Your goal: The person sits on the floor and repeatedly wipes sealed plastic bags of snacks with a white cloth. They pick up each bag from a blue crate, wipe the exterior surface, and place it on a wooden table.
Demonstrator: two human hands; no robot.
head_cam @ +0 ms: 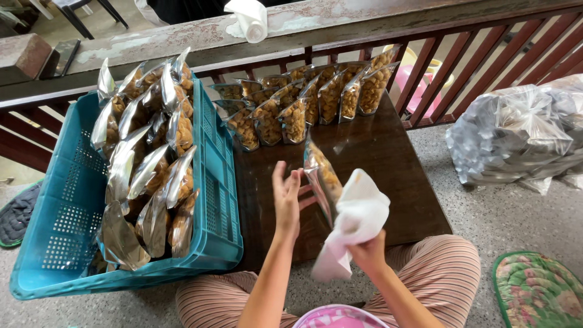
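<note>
Two hands work mid-table: left hand [286, 197], fingers spread, steadies a snack pouch [322, 179]; right hand [367, 249] grips a white cloth [355, 222], wiping it.

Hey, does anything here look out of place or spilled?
Nothing spilled. The snack pouches stand in rows on the dark table; those in the teal crate lean loosely. A rolled white cloth sits alone on the railing.

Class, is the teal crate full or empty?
Partly full: the teal crate holds standing snack pouches along one side; bare mesh shows opposite.
</note>
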